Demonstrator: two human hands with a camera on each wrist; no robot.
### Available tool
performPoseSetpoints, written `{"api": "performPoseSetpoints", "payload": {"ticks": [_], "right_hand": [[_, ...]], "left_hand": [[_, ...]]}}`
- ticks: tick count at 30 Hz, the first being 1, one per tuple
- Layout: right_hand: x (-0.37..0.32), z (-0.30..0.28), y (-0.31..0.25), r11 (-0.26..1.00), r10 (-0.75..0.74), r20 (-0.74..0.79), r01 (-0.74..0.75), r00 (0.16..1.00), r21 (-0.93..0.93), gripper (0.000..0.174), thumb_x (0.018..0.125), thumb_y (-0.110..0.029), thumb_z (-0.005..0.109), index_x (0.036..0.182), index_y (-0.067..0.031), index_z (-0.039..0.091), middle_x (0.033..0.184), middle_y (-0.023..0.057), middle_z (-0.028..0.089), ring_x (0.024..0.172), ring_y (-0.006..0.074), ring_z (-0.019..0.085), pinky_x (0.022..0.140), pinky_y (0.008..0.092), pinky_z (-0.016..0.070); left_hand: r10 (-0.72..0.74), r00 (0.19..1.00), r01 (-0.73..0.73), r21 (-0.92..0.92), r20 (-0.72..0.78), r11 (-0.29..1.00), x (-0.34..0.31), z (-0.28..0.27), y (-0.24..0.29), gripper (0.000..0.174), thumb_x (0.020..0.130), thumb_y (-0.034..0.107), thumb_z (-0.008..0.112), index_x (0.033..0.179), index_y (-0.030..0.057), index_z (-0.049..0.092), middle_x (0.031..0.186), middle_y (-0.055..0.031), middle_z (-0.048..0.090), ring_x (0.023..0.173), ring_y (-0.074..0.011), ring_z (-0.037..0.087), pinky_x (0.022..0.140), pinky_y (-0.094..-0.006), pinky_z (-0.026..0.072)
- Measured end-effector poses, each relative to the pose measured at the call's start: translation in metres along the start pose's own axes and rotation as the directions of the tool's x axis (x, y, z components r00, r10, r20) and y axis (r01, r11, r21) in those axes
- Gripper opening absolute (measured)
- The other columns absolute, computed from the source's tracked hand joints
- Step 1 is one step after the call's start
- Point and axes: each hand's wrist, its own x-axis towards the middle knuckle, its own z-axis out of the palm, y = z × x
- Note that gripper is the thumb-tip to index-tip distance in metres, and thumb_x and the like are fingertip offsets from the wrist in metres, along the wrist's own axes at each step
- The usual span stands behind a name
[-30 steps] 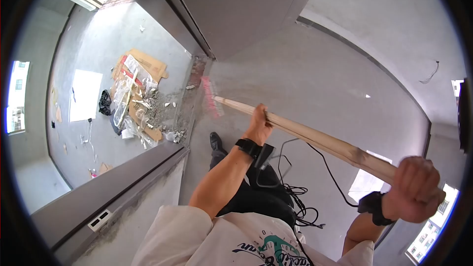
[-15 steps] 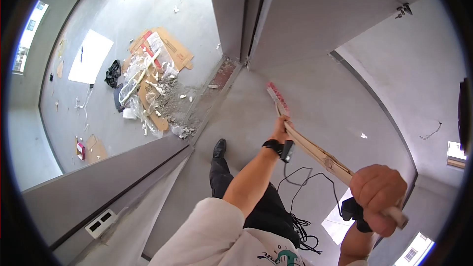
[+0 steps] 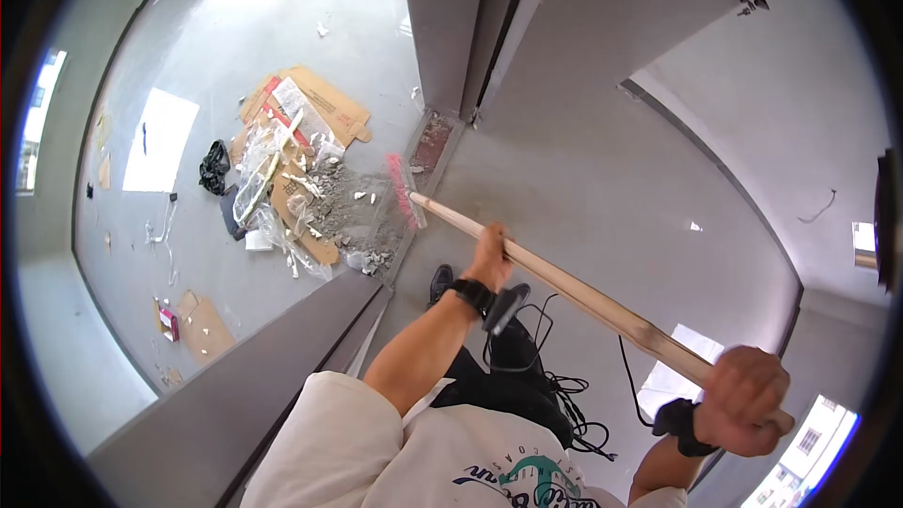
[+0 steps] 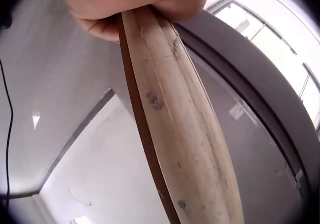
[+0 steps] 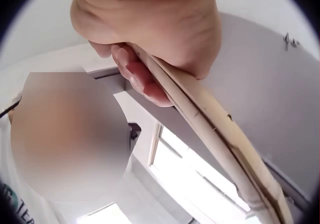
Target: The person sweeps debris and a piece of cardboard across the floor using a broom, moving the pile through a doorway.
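Note:
A long wooden handle (image 3: 602, 309) slants across the head view, ending in a brush head with pink bristles (image 3: 399, 190) on the floor at the doorway threshold. My left hand (image 3: 491, 259) grips the handle in its lower part, nearer the brush. Up at the top end, my right hand (image 3: 748, 400) is wrapped round it. The left wrist view shows the left hand (image 4: 140, 3) closed on the wood (image 4: 180, 119); in the right wrist view the right hand's fingers (image 5: 140, 78) curl round the handle (image 5: 220, 129). Grey rubble (image 3: 343, 207) lies just beyond the bristles.
Past the threshold lie flattened cardboard (image 3: 324, 103), clear plastic and a black bag (image 3: 214, 167). A door frame (image 3: 447, 28) rises beside the opening, and a grey panel (image 3: 235, 386) stands at lower left. Black cables (image 3: 583, 414) hang by my legs, near a shoe (image 3: 441, 282).
The brush head first moved right, away from the doorway, and has since swung back left onto the threshold. Both hands have kept their grip on the handle.

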Motion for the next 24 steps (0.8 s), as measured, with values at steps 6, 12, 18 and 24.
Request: {"api": "performPoseSetpoints", "payload": {"ticks": [6, 12, 18, 24], "right_hand": [[-0.046, -0.015, -0.088, 0.976, -0.045, -0.230, -0.006, 0.972, -0.219, 0.029, 0.067, -0.013, 0.040, 0.041, -0.0164, 0.029, 0.034, -0.0013, 0.035, 0.029, 0.0092, 0.032, 0.042, 0.0185, 0.0319], [-0.024, 0.035, -0.031, 0.862, 0.070, -0.073, -0.097, 0.995, -0.497, 0.022, 0.066, -0.014, 0.045, 0.045, -0.0135, 0.038, 0.037, 0.0002, 0.039, 0.032, 0.0136, 0.041, 0.040, 0.0239, 0.0390], [-0.053, -0.007, 0.005, 0.964, 0.023, -0.344, -0.113, 0.939, -0.242, 0.026, 0.072, -0.019, 0.046, 0.050, -0.0096, 0.034, 0.039, 0.0023, 0.037, 0.031, 0.0143, 0.034, 0.036, 0.0276, 0.0354], [-0.087, -0.010, 0.017, 1.000, -0.017, -0.424, 0.016, 0.905, -0.007, 0.026, 0.075, -0.021, 0.042, 0.052, -0.0102, 0.035, 0.040, 0.0049, 0.038, 0.032, 0.0155, 0.034, 0.039, 0.0298, 0.0388]], "left_hand": [[-0.299, 0.950, 0.311, 0.200, -0.089, 0.929, -0.056, 0.039, -0.098, 0.026, 0.078, 0.016, 0.055, 0.094, 0.0009, 0.041, 0.077, -0.0088, 0.042, 0.062, -0.0174, 0.049, 0.053, -0.0291, 0.0452], [-0.518, 0.853, 0.515, 0.239, -0.053, 0.823, 0.025, 0.022, -0.168, 0.020, 0.075, 0.019, 0.057, 0.084, 0.0066, 0.043, 0.070, -0.0058, 0.042, 0.059, -0.0179, 0.046, 0.051, -0.0317, 0.0425], [-0.306, 0.951, 0.240, 0.513, 0.047, 0.824, 0.065, -0.045, -0.057, 0.017, 0.070, 0.016, 0.055, 0.063, 0.0154, 0.040, 0.056, 0.0003, 0.037, 0.048, -0.0136, 0.039, 0.042, -0.0271, 0.0341], [-0.222, 0.972, 0.236, 0.417, -0.083, 0.878, -0.032, -0.002, 0.019, 0.015, 0.072, 0.013, 0.055, 0.068, 0.0134, 0.041, 0.051, 0.0030, 0.038, 0.044, -0.0087, 0.042, 0.041, -0.0224, 0.0367]]}}
